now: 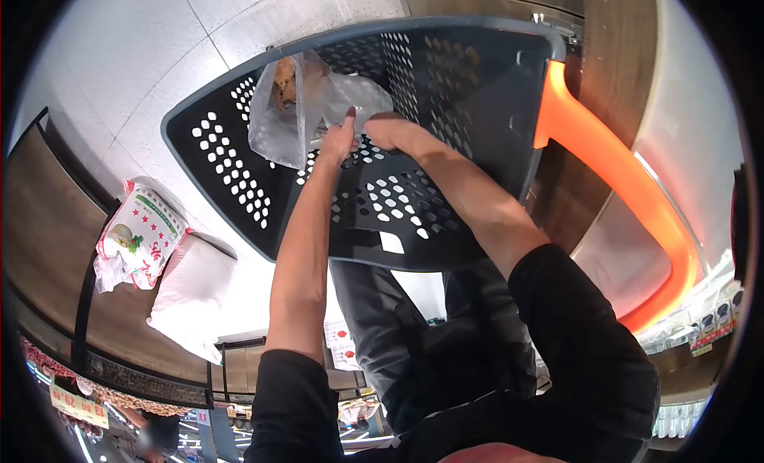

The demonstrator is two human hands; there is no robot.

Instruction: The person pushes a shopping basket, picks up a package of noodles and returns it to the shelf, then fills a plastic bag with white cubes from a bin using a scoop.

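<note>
A clear plastic bag [278, 135] with a brown, lumpy item [285, 81] inside lies in a dark grey shopping basket [358, 247]. My left hand [341, 139] is closed on the bag's near side, one digit pointing up. Just to its right, my right hand [386, 130] is curled into a fist at the bag's loose end, its fingertips mostly hidden. Both hands are down inside the basket, close together but apart. The brown item's exact kind cannot be made out through the plastic.
An orange handle [637, 200] curves out from the basket's right end. On the left, a printed red, white and green sack [143, 234] and a plain white sack [193, 284] lie by a wooden shelf stand [48, 200]. A price sign [78, 406] shows at lower left.
</note>
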